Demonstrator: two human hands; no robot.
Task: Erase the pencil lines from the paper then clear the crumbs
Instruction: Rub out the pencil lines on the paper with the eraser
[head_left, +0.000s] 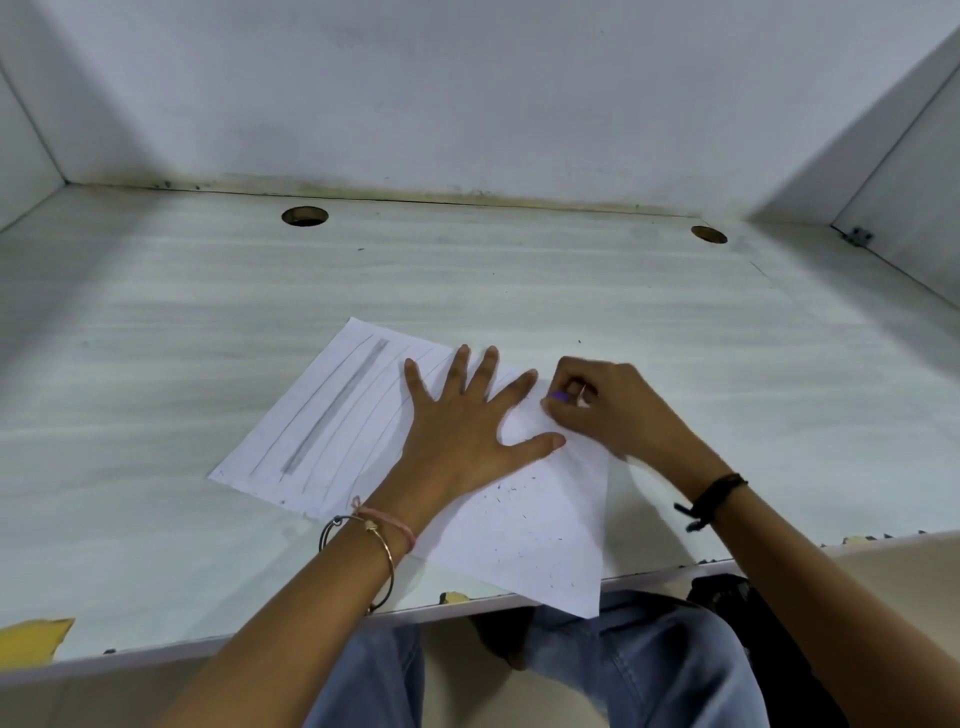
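Note:
A white sheet of paper (322, 415) lies skewed on the pale desk (156, 364), its near corner hanging over the front edge. Several pencil lines and one broad grey smear (337, 405) run along its left half. Dark eraser crumbs (519, 514) speckle the right half. My left hand (462, 421) presses flat on the middle of the sheet, fingers spread. Just right of it, my right hand (597, 405) is curled around a small purple eraser (560, 396), held against the paper's far right edge.
Two round cable holes (305, 215) (709, 234) sit near the back of the desk. White partition walls close off the back and both sides. The front edge has chipped yellow patches (36, 634). My knees in jeans are below the desk.

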